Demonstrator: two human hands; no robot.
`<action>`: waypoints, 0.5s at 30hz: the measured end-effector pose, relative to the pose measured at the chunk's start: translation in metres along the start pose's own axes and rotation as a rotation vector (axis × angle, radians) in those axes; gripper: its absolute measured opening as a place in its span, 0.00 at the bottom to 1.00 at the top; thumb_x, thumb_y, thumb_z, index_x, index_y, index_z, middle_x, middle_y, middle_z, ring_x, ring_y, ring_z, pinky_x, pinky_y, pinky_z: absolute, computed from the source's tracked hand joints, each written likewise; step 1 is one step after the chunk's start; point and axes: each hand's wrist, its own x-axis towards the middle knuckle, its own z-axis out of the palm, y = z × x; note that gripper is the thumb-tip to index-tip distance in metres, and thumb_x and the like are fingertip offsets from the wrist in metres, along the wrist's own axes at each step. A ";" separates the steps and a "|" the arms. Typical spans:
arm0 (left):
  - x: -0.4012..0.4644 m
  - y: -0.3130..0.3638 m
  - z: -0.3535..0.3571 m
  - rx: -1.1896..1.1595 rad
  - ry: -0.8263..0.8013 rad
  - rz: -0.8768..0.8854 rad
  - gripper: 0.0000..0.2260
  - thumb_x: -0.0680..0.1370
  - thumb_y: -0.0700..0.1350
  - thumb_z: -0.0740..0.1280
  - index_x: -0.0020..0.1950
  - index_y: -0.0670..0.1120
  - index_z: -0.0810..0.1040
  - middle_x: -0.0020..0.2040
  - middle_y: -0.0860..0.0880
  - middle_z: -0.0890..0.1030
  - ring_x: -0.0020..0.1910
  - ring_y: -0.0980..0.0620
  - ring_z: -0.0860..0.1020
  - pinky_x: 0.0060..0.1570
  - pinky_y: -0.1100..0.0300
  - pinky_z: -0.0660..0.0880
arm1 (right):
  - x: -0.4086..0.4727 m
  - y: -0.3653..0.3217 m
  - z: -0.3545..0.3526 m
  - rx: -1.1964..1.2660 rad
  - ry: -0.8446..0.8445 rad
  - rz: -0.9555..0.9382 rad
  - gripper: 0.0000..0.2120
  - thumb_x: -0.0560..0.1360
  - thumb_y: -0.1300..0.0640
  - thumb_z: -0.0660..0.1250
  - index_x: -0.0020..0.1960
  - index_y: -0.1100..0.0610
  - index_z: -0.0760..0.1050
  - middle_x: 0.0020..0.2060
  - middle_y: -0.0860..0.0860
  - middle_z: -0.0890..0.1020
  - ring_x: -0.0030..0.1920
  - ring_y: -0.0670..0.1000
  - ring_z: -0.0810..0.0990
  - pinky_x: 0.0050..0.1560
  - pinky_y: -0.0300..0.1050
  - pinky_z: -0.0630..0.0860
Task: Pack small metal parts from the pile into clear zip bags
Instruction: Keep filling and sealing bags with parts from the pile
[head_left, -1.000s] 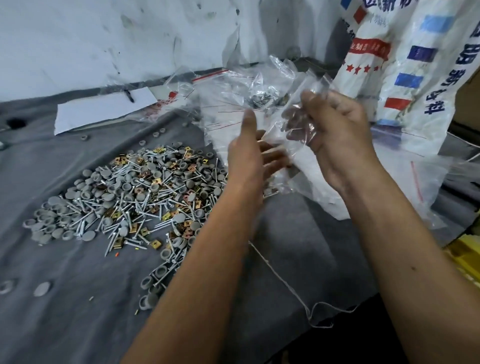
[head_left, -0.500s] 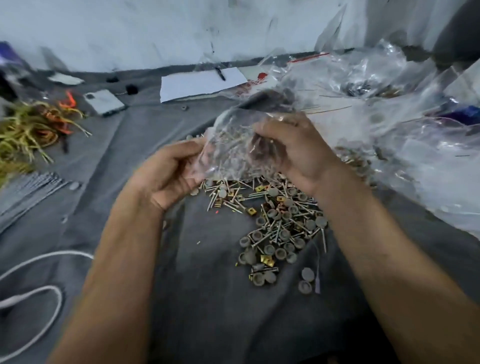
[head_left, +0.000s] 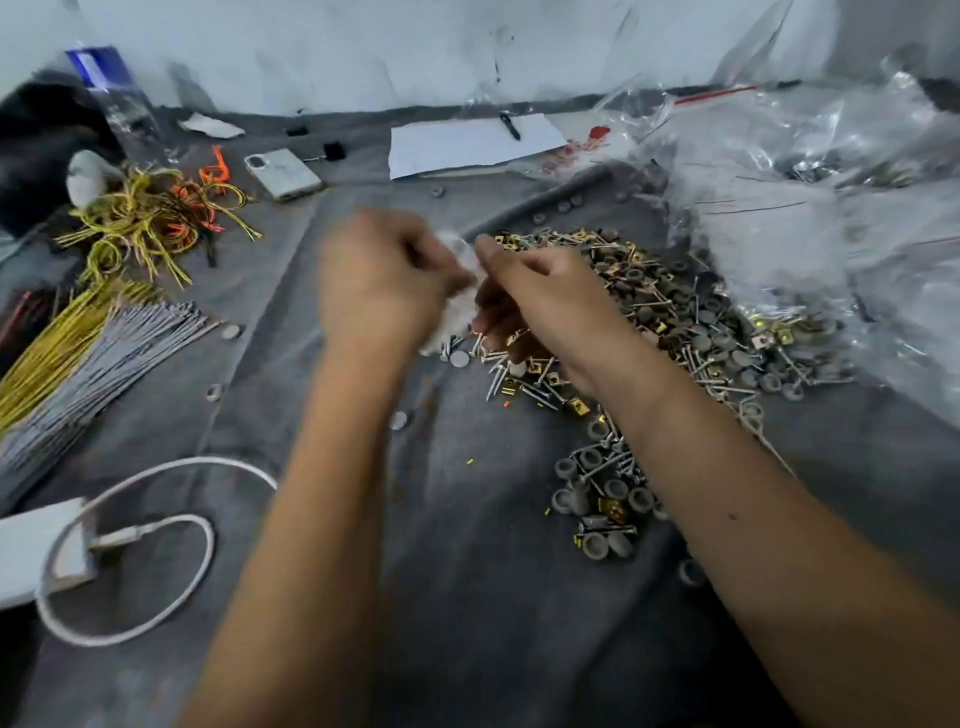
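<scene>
My left hand (head_left: 382, 283) and right hand (head_left: 540, 306) meet above the grey cloth (head_left: 467, 545) that covers the bench, at the near-left edge of the pile of metal parts (head_left: 691, 317). Both are motion-blurred. Between them is a small clear zip bag (head_left: 457, 291), crumpled and only partly visible. The fingers of my left hand are curled and grip the bag from the left; the fingers of my right hand are curled and pinch it from the right. Whether the bag mouth is open cannot be determined.

The pile consists of screws, round grey caps and brass-coloured square clips, and spreads toward the right. A smaller cluster of parts (head_left: 602, 499) lies nearer to me, beside my right forearm.

A heap of clear bags (head_left: 831, 218) occupies the right. Far left lie coloured wire ties (head_left: 156, 218), with a phone (head_left: 283, 174) next to them, and a white cable (head_left: 156, 545) lies near left.
</scene>
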 end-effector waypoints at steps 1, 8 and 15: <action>-0.005 0.004 0.021 -0.016 -0.047 -0.003 0.15 0.68 0.42 0.83 0.30 0.49 0.78 0.30 0.52 0.81 0.31 0.51 0.78 0.35 0.58 0.73 | 0.002 0.002 -0.007 -0.066 0.065 0.004 0.22 0.81 0.44 0.68 0.38 0.60 0.79 0.28 0.56 0.83 0.25 0.54 0.80 0.21 0.41 0.71; -0.019 -0.013 0.081 -0.313 -0.214 0.055 0.10 0.70 0.43 0.80 0.36 0.43 0.80 0.31 0.48 0.83 0.29 0.49 0.80 0.30 0.56 0.73 | 0.000 0.021 -0.054 -0.265 0.126 -0.049 0.16 0.82 0.54 0.68 0.37 0.57 0.82 0.26 0.49 0.79 0.26 0.53 0.77 0.24 0.43 0.73; -0.017 -0.027 0.085 -0.495 -0.306 0.010 0.09 0.77 0.34 0.73 0.39 0.44 0.84 0.31 0.42 0.84 0.24 0.49 0.78 0.30 0.58 0.74 | -0.007 0.029 -0.056 -0.101 0.122 -0.065 0.13 0.82 0.55 0.69 0.41 0.60 0.82 0.30 0.52 0.82 0.29 0.51 0.81 0.26 0.41 0.74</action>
